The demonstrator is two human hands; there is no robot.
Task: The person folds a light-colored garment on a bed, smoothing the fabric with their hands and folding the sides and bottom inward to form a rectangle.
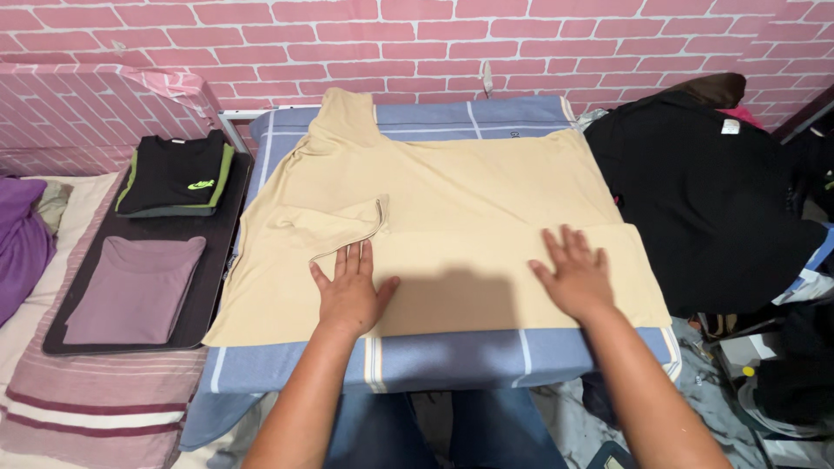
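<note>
head view: hands flat on beige shirt

From my seat, the purple cloth at nine o'clock runs off the left edge, and the dark heap at four o'clock is cut by the right edge. My left hand and right hand cover parts of the beige shirt, and the small tag at two o'clock is too small to make out.

A beige T-shirt lies spread flat on the board; its lower part is folded upward. One sleeve is tucked inward.
</note>
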